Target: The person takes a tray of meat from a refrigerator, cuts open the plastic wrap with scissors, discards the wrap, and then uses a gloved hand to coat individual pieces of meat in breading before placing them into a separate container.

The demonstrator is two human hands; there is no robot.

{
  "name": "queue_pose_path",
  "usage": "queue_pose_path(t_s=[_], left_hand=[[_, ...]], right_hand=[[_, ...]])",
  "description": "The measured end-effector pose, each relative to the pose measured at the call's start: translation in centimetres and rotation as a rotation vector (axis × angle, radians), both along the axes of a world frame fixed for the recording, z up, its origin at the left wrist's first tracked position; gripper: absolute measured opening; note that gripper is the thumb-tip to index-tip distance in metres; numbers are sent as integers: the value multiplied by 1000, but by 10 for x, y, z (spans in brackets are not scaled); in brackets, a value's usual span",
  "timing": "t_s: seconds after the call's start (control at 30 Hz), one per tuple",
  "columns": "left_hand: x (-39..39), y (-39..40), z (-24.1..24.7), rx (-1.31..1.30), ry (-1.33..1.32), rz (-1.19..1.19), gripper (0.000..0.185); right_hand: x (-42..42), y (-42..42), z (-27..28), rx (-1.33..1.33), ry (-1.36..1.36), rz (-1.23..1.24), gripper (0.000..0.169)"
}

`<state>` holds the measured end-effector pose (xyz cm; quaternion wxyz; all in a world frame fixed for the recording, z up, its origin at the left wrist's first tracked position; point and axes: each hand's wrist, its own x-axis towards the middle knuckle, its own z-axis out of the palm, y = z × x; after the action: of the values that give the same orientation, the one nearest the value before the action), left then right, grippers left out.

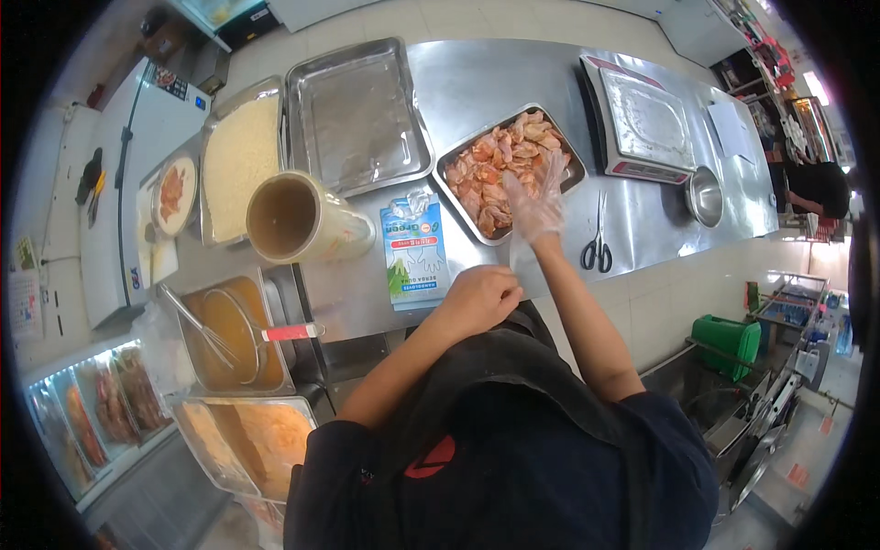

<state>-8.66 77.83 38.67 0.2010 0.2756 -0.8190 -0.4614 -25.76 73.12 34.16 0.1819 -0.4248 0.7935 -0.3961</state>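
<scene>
A rectangular metal tray (509,238) holds a heap of raw, seasoned-looking chicken pieces (491,168). My right hand (538,206), in a clear plastic glove, lies over the chicken at the tray's near right side, its fingers spread; whether they grip a piece cannot be told. Bare, my left hand (485,294) is curled at the steel table's near edge, with nothing visible in it. Just beyond it lies a blue packet of disposable gloves (415,254). Black-handled scissors (597,253) rest on the table to the right of my gloved hand.
Left of the chicken stand a larger metal tray (354,117), a tall cylindrical container (309,220) and a tray of pale crumbs (244,165). A whisk (206,330) and strainer sit in a liquid-filled pan. Rightward are a scale (646,124) and steel bowl (705,197). A person stands far right.
</scene>
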Motion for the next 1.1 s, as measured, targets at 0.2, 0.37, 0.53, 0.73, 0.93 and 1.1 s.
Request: queue_pose_path(t_s=[0.2,0.37,0.53,0.73,0.93,1.1], left_hand=[[44,36,-24,199,-108,229,20],[103,87,-47,336,-75,834,13],[131,154,-41,313,-248,1184,14],[125,243,-71,365,-413,1360,12],[95,250,-74,410,-354,1235,12],[72,217,-83,353,-162,1243,12]], right_hand=[[-41,-20,-63,522,476,206,62],[-54,-34,-72,524,633,380,47],[-63,-57,-59,547,774,480,27],[-46,-101,4,409,697,580,34],[-39,-117,-25,392,933,968,40],[-41,-127,-43,391,953,1056,44]])
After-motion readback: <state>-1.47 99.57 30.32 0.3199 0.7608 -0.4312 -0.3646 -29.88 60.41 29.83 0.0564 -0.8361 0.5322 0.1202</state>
